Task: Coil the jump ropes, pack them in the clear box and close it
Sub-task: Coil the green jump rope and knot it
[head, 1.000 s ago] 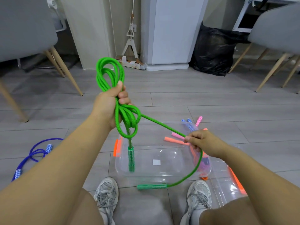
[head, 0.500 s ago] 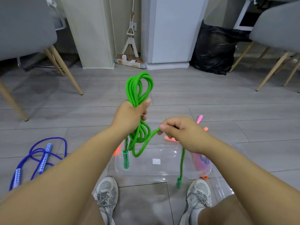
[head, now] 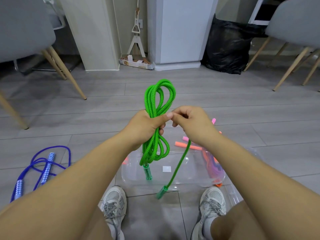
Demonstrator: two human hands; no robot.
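Note:
My left hand (head: pixel 147 125) grips the coiled green jump rope (head: pixel 156 101) around its middle, loops standing above and hanging below the fist. One green handle (head: pixel 147 172) dangles over the clear box (head: pixel 190 177) on the floor. My right hand (head: pixel 192 125) sits right beside the left and pinches the free strand of the green rope; that strand hangs down to the second green handle (head: pixel 161 192). A pink and orange rope (head: pixel 213 161) lies in the box's right end. A blue jump rope (head: pixel 43 165) lies loose on the floor at the left.
The clear lid (head: pixel 233 194) lies at the right of the box, by my right shoe (head: pixel 211 203). My left shoe (head: pixel 113 203) is just in front of the box. Grey chairs stand at both sides, a black bag (head: pixel 226 44) and a mop at the back.
My left hand has carried the coil rightward and lower, to the centre. My right hand has come up from the box to meet it, lifting the free strand and its handle off the floor.

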